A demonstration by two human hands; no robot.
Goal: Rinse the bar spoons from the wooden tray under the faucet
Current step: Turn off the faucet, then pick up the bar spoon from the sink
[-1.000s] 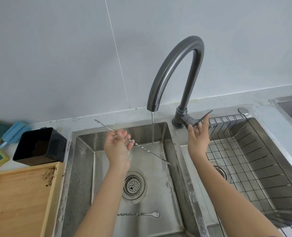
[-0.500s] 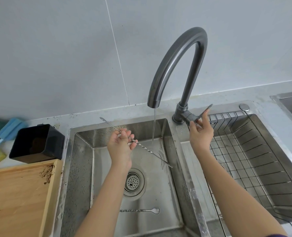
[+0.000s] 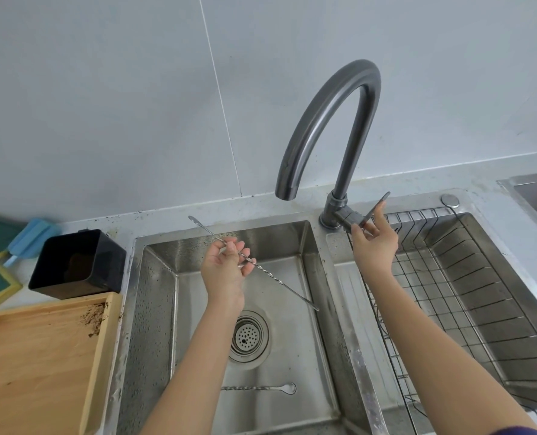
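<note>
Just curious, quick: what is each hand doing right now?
Left hand: holds a bar spoon.
Right hand: fingers on the faucet lever.

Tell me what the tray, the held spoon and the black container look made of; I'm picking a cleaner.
Wooden tray: pale unfinished-looking wood, grain visible, brown crumbs in one corner. Bar spoon in the left hand: polished metal, probably stainless steel, with a bright twisted stem. Black container: likely plastic, smooth with a dull sheen; I cannot be sure.
</note>
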